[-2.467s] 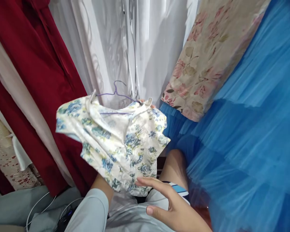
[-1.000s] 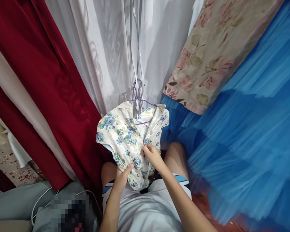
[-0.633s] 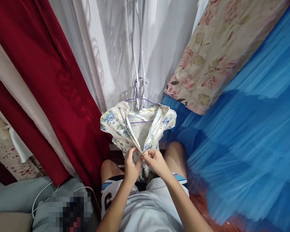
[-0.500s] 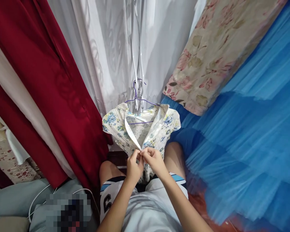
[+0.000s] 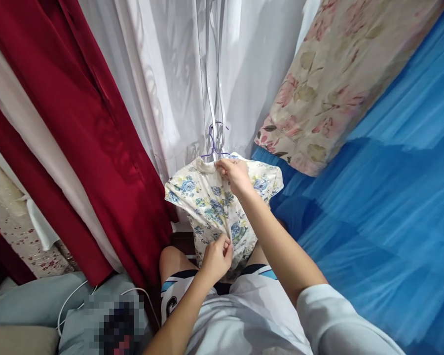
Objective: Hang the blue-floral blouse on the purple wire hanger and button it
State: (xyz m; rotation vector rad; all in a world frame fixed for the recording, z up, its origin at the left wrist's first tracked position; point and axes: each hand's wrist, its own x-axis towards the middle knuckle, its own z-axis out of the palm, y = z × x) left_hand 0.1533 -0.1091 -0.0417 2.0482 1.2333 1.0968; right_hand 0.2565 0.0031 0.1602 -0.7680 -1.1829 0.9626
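Observation:
A short-sleeved white dress [image 5: 207,197] with blue and yellow flowers hangs on a purple wire hanger [image 5: 211,135] in front of me. Its front edges now meet up to the collar. At the neckline, my right hand [image 5: 236,172] pinches the top of the front zipper; the pull itself is hidden under the fingers. Lower down, my left hand [image 5: 217,256] is closed on the dress fabric beside the front seam. The hem end of the dress lies between my knees and is partly covered by my left hand.
White straps [image 5: 216,64] hang down to the hanger before a white curtain [image 5: 173,74]. Red cloth [image 5: 107,133] hangs at left. A pink-flowered garment [image 5: 307,103] and blue tulle [image 5: 373,212] hang at right. Grey cushions [image 5: 33,296] and a white cable [image 5: 68,301] lie lower left.
My right hand has moved up from the middle of the dress to the collar, and the open V neckline has closed. My left hand stays low, slightly to the right.

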